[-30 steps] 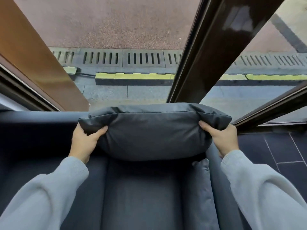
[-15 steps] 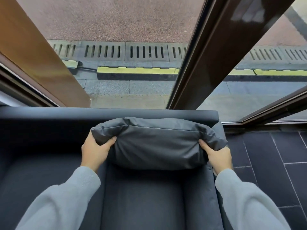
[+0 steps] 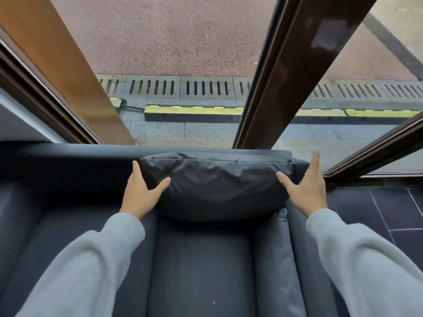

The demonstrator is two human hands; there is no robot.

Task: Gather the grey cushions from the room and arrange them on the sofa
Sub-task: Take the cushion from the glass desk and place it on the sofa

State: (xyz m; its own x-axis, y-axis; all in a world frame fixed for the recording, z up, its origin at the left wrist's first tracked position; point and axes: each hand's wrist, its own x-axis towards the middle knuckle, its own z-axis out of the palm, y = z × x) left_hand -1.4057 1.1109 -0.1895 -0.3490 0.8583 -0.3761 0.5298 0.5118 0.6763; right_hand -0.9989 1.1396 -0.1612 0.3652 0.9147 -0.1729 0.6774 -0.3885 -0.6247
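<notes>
A dark grey cushion (image 3: 219, 184) stands against the backrest of the dark sofa (image 3: 201, 266), at the sofa's right end. My left hand (image 3: 142, 191) lies flat against the cushion's left side, fingers spread, thumb on its front. My right hand (image 3: 304, 188) is at the cushion's right side with its fingers apart, thumb touching the front and the other fingers raised off it. A second, narrow grey cushion (image 3: 274, 259) lies along the inside of the right armrest.
Behind the backrest is a large window with dark brown frames (image 3: 286, 72) and a wooden post (image 3: 68, 72); pavement and a drain grate lie outside. Dark floor tiles (image 3: 377, 211) are right of the sofa. More seat extends to the left.
The cushion went down and back onto the seat against the backrest. Both hands loosened from gripping its corners to open palms at its sides.
</notes>
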